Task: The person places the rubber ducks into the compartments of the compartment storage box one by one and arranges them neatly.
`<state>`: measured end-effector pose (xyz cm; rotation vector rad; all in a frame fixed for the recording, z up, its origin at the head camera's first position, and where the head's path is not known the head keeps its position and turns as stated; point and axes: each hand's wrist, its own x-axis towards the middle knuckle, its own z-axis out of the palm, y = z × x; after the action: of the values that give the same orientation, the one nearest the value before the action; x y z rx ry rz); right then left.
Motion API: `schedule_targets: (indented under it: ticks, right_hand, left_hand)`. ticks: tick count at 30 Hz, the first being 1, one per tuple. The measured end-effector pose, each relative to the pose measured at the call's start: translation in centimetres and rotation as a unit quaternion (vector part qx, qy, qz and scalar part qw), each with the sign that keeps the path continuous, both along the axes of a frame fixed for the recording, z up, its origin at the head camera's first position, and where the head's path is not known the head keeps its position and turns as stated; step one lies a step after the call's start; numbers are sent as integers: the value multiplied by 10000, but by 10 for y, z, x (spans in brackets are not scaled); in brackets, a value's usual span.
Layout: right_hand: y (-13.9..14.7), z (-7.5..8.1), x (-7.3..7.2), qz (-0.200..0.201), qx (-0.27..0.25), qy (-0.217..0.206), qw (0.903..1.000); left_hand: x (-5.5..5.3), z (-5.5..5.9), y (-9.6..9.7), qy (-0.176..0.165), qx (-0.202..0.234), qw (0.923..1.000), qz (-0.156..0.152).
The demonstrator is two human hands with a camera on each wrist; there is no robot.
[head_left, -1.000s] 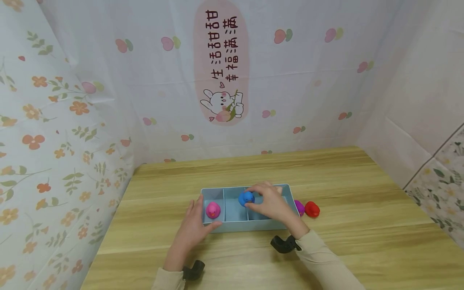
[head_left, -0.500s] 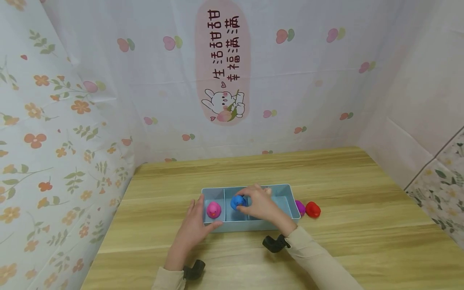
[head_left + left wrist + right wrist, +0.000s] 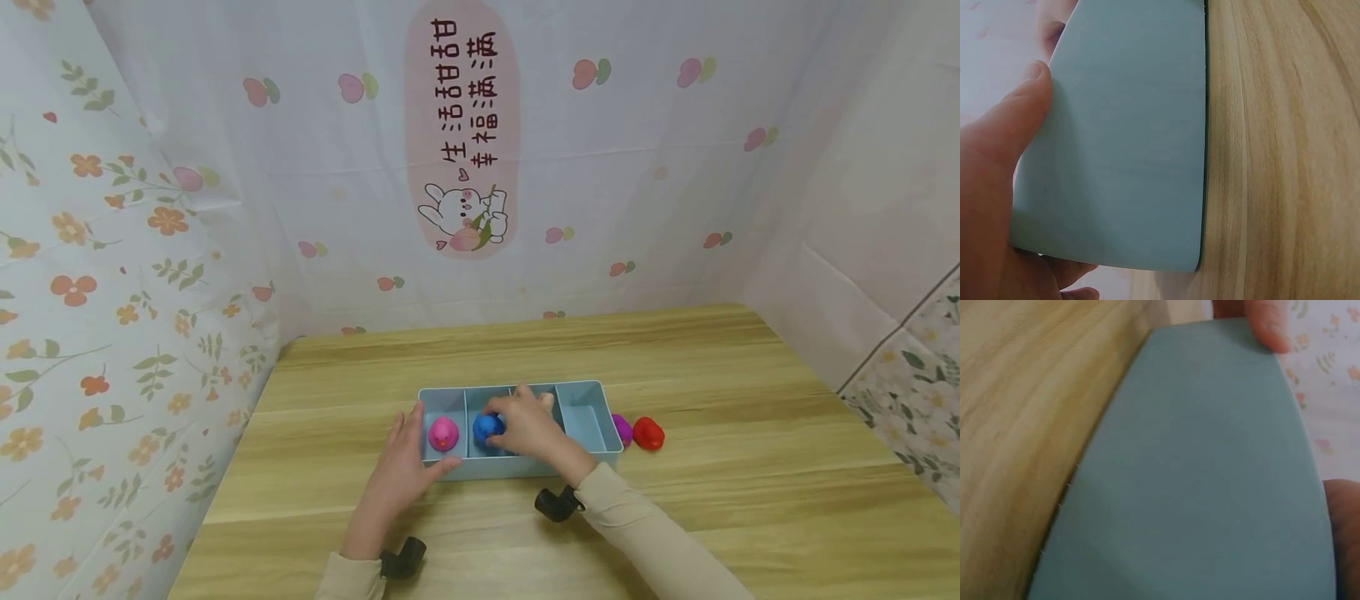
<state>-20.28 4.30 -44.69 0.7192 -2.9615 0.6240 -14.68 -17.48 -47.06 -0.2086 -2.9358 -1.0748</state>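
A pale blue divided box (image 3: pixel 510 468) stands on the wooden table. My left hand (image 3: pixel 401 468) grips its left end, the thumb (image 3: pixel 1032 94) against the front wall and the fingers round the end. In the leftmost compartment sits a pink rubber duck (image 3: pixel 443 432). My right hand (image 3: pixel 529 427) pinches a blue rubber duck (image 3: pixel 487 428) between thumb and fingers, low inside the second compartment from the left. In the right wrist view the box's front wall (image 3: pixel 1197 456) hides the blue duck; the right hand covers much of the third compartment.
A purple rubber duck (image 3: pixel 622 430) and a red one (image 3: pixel 648 434) lie on the table (image 3: pixel 750 467) just right of the box. Patterned cloth (image 3: pixel 600 183) hangs behind the table and along both sides.
My right hand has carried the blue duck left and down into the second compartment. The left hand has kept its grip on the box end.
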Motion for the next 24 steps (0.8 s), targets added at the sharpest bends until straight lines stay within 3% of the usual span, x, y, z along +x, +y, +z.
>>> schedule_targets:
  ticks: [16,24]
  right_hand:
    - [-13,2,0,-262,663,57,9974]
    - [-17,2,0,-328,750,43,9966]
  left_hand:
    - [-1,2,2,-76,40,10000,19]
    - [-1,2,2,-60,52,10000,-3]
